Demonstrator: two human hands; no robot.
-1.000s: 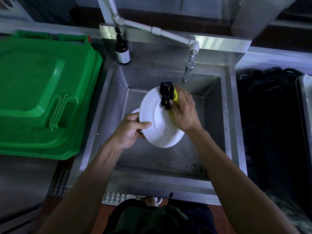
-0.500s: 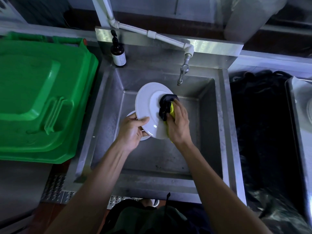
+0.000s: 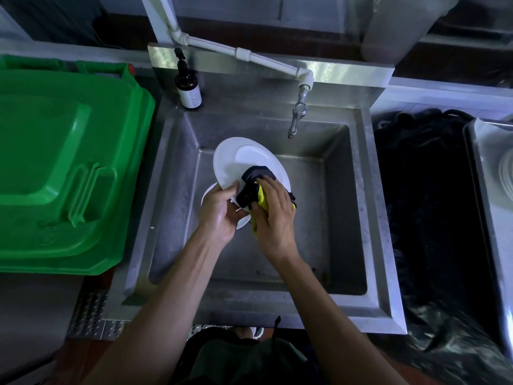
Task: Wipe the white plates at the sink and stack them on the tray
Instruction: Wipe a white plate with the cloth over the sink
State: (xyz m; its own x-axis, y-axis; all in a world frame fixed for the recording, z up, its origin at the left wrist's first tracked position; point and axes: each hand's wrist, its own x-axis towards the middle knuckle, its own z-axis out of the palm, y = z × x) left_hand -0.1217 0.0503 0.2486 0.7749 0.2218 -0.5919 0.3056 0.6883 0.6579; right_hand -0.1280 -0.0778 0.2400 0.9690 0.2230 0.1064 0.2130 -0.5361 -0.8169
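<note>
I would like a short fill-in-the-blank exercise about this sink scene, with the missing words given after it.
1. The left hand holds a white ____ over the sink.
2. The right hand presses a black and ____ cloth on it.
3. A dark soap bottle stands at the sink's back ____ corner.
4. The big bin beside the sink is ____.

Missing words: plate; yellow; left; green

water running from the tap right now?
No. The tap shows no stream below its spout, and the plate is being wiped with a cloth off to its lower left.
</note>
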